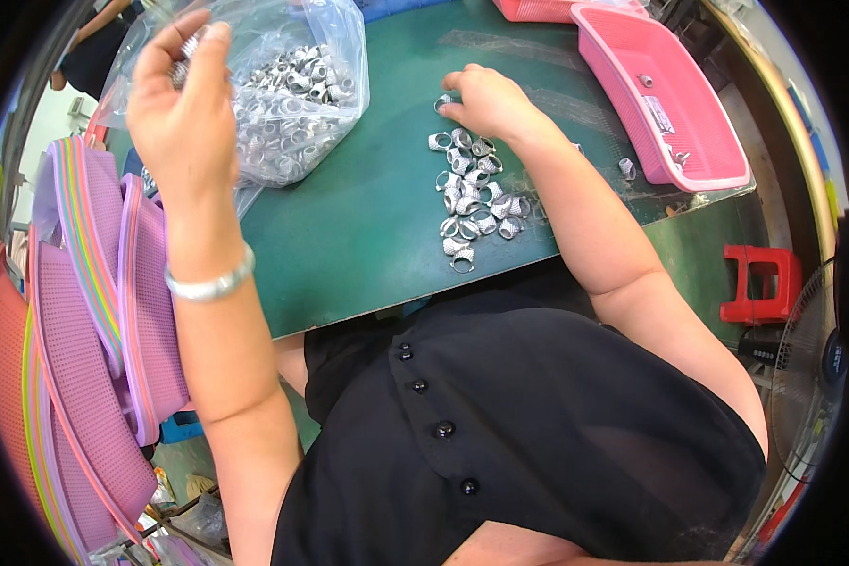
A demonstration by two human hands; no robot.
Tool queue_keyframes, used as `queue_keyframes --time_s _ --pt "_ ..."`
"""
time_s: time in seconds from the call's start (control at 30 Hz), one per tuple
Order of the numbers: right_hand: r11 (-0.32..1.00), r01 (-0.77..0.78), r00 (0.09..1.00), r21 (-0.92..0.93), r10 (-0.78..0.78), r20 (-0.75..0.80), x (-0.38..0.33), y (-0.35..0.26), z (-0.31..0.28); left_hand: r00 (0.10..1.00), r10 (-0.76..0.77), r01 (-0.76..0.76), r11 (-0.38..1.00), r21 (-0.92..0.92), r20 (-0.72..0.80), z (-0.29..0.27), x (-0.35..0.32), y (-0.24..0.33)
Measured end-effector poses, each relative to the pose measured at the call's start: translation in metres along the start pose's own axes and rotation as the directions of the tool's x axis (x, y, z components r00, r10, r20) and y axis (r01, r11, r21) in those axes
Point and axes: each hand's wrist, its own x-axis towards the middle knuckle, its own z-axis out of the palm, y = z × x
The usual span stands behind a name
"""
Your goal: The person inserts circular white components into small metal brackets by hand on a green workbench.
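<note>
My left hand [184, 108] is raised at the upper left, its fingers curled around several silver rings [191, 45] with a textured surface. Right beside it, a clear plastic bag [347, 132] full of similar rings sits on the green table [358, 226]. Over the table's middle, the thumb and fingers of my right hand [492, 100] close on one silver ring [442, 103]; part of the grip is hidden. Below that hand lies a loose pile of silver rings [472, 184], reaching down toward the near table edge.
A pink basket [613, 104] with a few small pieces stands at the right, near a loose ring [627, 169]. Purple baskets [75, 292] are stacked at the left. A red stool [762, 283] and a fan [807, 368] are at the right. Another person's arm [94, 24] shows far left.
</note>
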Motion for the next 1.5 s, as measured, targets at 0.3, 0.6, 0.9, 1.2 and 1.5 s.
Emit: queue_keyframes --time_s 0.3,0.6,0.9,1.2,1.5 --pt "0.995 0.076 0.995 0.068 -0.08 0.063 0.007 0.006 0.009 0.84 0.495 -0.518 0.609 0.601 0.222 -0.001 -0.015 -0.009" --pt "0.68 0.497 0.845 0.539 -0.52 -0.122 -0.005 -0.023 0.009 0.778 -0.58 0.598 0.801 -0.002 0.24 0.024 -0.118 -0.041" --pt "0.471 0.508 0.741 0.721 -0.665 -0.088 -0.028 -0.051 0.007 0.585 -0.615 0.81 0.408 -0.422 0.528 0.011 -0.138 -0.075" --pt "0.543 0.407 0.811 0.735 -0.585 -0.017 -0.028 -0.049 0.004 0.654 -0.643 0.702 0.319 -0.637 0.399 0.01 -0.149 -0.067" --pt "0.503 0.469 0.774 0.726 -0.63 -0.063 -0.029 -0.053 0.004 0.69 -0.626 0.674 0.373 -0.637 0.364 0.01 -0.152 -0.063"
